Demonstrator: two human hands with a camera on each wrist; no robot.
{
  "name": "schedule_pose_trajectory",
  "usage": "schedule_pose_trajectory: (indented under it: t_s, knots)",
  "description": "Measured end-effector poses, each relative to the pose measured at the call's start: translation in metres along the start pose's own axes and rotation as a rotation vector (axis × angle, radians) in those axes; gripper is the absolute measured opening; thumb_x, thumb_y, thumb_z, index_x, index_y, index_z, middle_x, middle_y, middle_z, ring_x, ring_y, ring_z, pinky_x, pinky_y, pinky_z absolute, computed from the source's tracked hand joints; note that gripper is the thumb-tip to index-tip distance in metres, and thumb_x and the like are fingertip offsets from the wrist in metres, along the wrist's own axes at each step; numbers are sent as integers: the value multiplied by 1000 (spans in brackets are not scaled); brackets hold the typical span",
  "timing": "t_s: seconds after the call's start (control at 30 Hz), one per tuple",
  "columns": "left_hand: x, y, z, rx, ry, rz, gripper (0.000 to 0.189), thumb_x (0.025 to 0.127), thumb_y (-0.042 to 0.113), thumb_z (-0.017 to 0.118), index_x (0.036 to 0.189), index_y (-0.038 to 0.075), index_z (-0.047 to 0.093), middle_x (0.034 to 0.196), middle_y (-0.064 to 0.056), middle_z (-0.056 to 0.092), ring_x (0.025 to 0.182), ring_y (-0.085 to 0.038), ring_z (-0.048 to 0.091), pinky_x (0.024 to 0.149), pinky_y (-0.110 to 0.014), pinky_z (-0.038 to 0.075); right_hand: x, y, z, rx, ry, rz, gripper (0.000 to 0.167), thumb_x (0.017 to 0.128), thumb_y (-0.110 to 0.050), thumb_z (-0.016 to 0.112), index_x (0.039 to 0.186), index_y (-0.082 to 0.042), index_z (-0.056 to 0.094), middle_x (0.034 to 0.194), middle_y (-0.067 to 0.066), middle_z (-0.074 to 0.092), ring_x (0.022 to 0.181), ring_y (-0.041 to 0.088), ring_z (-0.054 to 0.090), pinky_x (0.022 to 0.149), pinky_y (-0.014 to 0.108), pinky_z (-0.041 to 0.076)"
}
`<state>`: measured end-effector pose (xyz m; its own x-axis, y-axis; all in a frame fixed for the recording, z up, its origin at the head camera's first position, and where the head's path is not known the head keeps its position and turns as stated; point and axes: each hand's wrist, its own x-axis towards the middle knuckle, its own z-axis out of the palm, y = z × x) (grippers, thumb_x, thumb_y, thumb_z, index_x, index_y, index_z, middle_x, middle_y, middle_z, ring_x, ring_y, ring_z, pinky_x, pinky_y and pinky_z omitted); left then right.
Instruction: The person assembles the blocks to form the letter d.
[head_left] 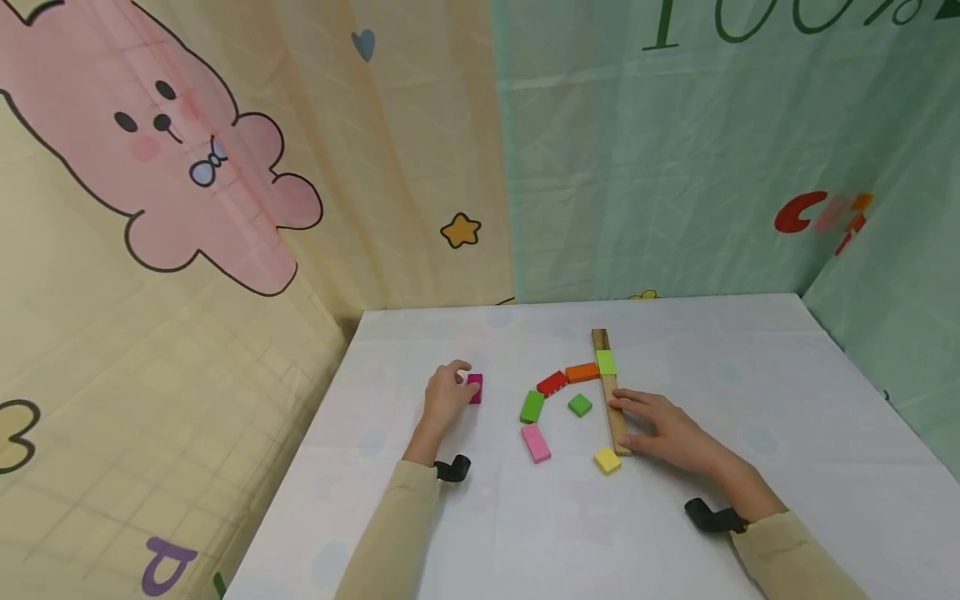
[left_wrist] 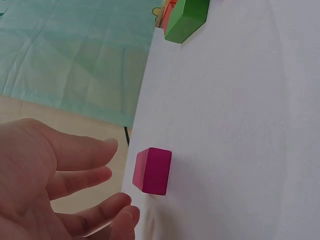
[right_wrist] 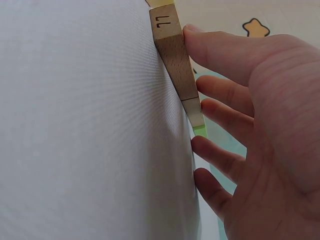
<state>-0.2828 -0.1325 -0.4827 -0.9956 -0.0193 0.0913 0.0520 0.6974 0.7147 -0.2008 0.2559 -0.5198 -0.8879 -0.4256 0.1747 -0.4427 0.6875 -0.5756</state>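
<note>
In the head view, my left hand [head_left: 444, 402] hovers by a magenta block [head_left: 476, 389] on the left. The left wrist view shows a gap between its loosely bent fingers and this block [left_wrist: 156, 171]. On the right, my right hand [head_left: 667, 432] lies alongside a long row of plain wooden pieces [head_left: 613, 417]. Its thumb and fingertips touch the row's right side; in the right wrist view, carved marks show on the near wooden end [right_wrist: 164, 22]. A light green block [head_left: 606, 362] sits at the row's upper part. A yellow block [head_left: 607, 461] stands beside the lower end.
A curve of blocks runs left from the row: orange [head_left: 582, 372], red [head_left: 552, 383], green [head_left: 532, 407] and pink [head_left: 536, 443]. Inside it lies a small green block [head_left: 580, 405]. The white table [head_left: 480, 533] meets printed curtains [head_left: 420, 167] behind.
</note>
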Motion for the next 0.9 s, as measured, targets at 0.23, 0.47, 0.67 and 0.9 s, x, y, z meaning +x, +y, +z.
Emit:
schedule_pose_trajectory:
  t_s: [0.23, 0.47, 0.67, 0.9]
  knots:
    - [6, -11, -2, 19, -112, -42, 49, 90, 19, 77, 134, 7, 61, 104, -15, 63, 91, -28, 57, 78, -41, 52, -1, 1, 3, 18, -15, 30, 70, 89, -42, 76, 149, -15, 52, 157, 9, 38, 141, 39, 33, 106, 64, 34]
    - [13, -23, -8, 22, -218, -58, 56, 89, 28, 79, 138, 10, 59, 106, -11, 61, 93, -26, 55, 80, -40, 49, 0, 2, 4, 11, -13, 28, 70, 90, -44, 75, 149, -16, 52, 158, 8, 38, 141, 38, 33, 105, 64, 34]
    - [16, -26, -13, 11, -271, -37, 61, 85, 27, 82, 139, 10, 59, 105, -9, 58, 93, -25, 52, 76, -37, 46, 0, 2, 3, 12, -16, 23, 69, 90, -43, 75, 149, -15, 51, 158, 8, 38, 141, 38, 33, 105, 65, 34]
    - [20, -27, -12, 35, -282, -11, 60, 84, 26, 84, 137, 12, 61, 103, -9, 57, 91, -23, 50, 74, -35, 42, 1, 1, 2, 17, -7, 21, 68, 90, -40, 76, 148, -15, 52, 158, 8, 38, 141, 38, 33, 105, 65, 34]
